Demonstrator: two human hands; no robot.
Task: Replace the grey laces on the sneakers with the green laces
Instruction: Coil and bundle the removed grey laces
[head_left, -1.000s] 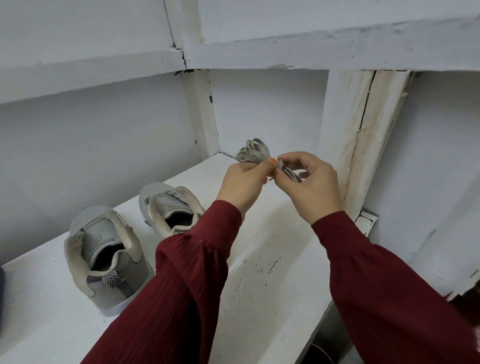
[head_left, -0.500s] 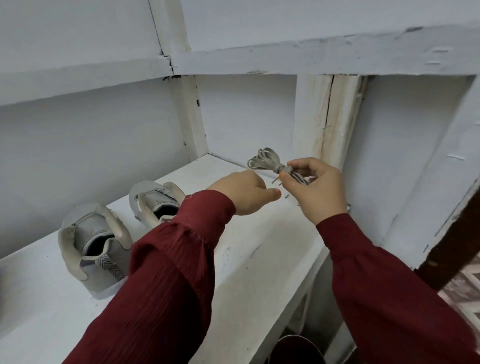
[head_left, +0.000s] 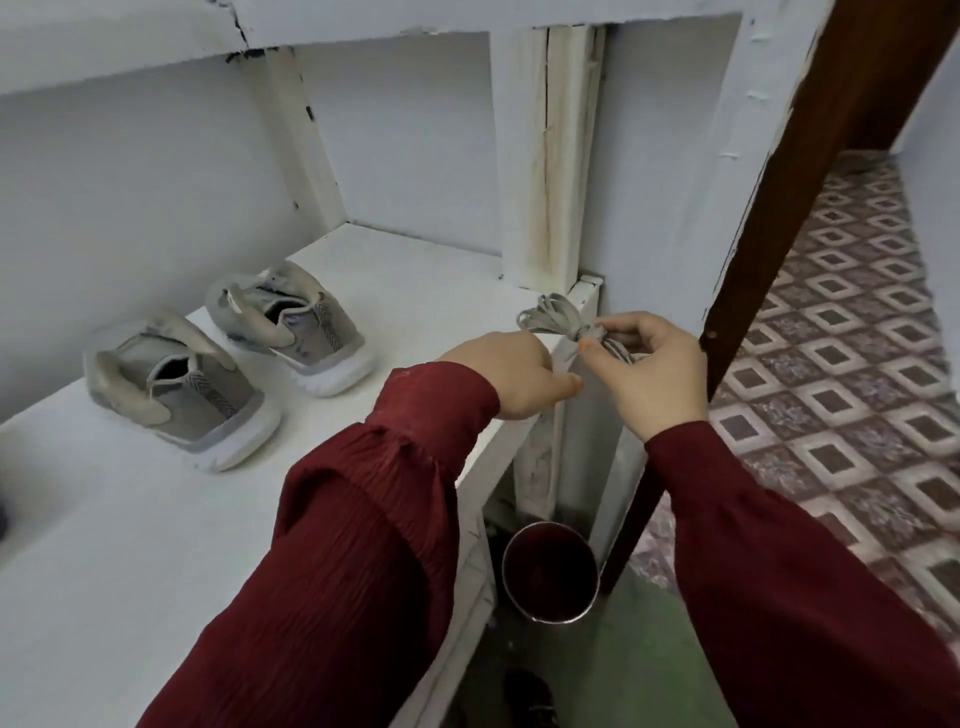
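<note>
Your left hand (head_left: 509, 374) is now hanging loosely curled and empty, off the grey laces (head_left: 550, 319). Your right hand (head_left: 654, 374) is keeping its grip pinched on the bundle alone, over the right end of the shelf (head_left: 415, 270). The sneakers (head_left: 182, 384) are sitting well left; green lacing is likely coming next.
</note>
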